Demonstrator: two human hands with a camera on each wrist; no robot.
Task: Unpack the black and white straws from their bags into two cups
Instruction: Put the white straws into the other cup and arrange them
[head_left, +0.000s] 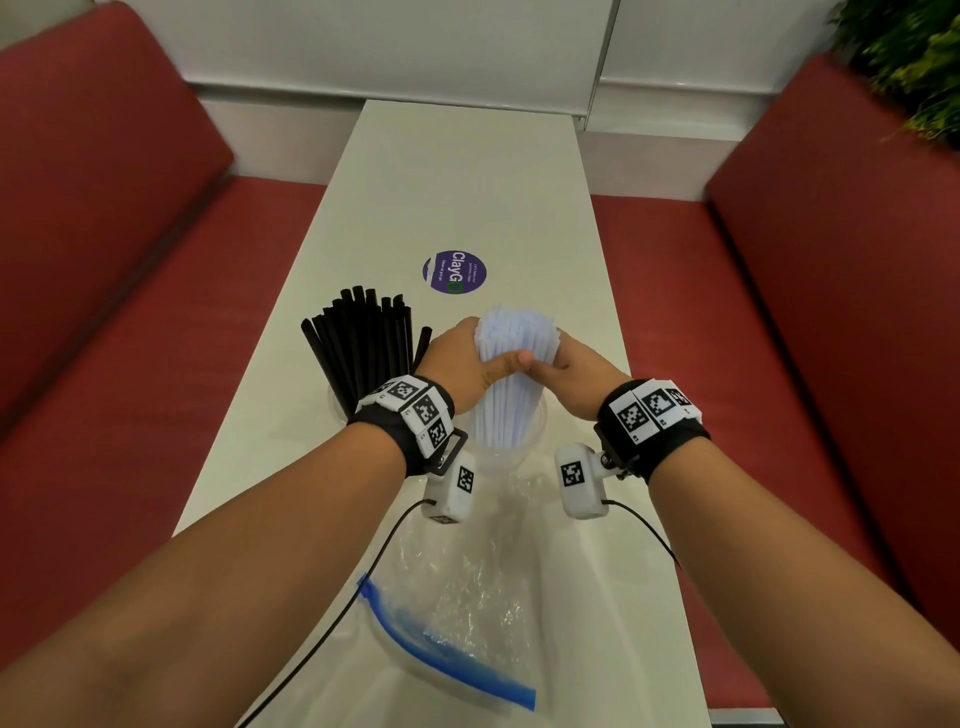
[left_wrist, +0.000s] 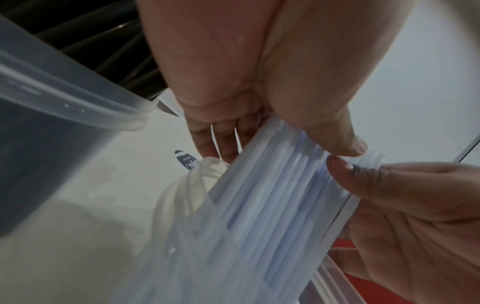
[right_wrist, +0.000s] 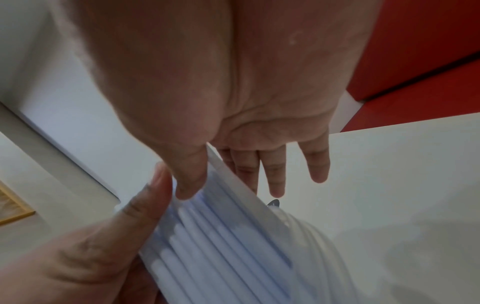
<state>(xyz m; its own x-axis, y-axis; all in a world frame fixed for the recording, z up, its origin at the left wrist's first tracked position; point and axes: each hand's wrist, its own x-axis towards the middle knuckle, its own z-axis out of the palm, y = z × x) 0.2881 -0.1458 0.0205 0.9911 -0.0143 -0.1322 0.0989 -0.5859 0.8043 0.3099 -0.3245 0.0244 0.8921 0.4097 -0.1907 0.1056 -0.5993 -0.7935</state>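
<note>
Both hands are working the bundle of white straws (head_left: 511, 364), which is standing nearly upright with its lower ends already down inside the clear plastic cup (head_left: 506, 441) on the white table (head_left: 467, 171). The left hand (head_left: 457, 358) is wrapping the bundle from its left side, thumb lying across the near face; the right hand (head_left: 569, 371) is closing in from the right side, thumb meeting the left thumb at the front. In the left wrist view the left thumb (left_wrist: 335, 131) is pressing on the straws and the left fingers (left_wrist: 215, 139) are curling behind them. In the right wrist view the right thumb is lying on the bundle, while the right fingers (right_wrist: 275, 174) are reaching out almost straight along the far side, so that hand is holding more by thumb pressure than by a full wrap. The long axis is running from the cup up and slightly away from the person, top ends fanning a little above the hands. Both hands are sitting at mid-length, equally near, so the coming move looks like a straight-down lowering or release along that axis. The black straws (head_left: 363, 348) are already standing fanned out in their own cup (left_wrist: 67, 96), just left of the left wrist. An emptied clear zip bag with a blue seal strip (head_left: 457, 660) is lying on the near table edge. A round purple sticker (head_left: 454, 273) is sitting beyond the cups.
</note>
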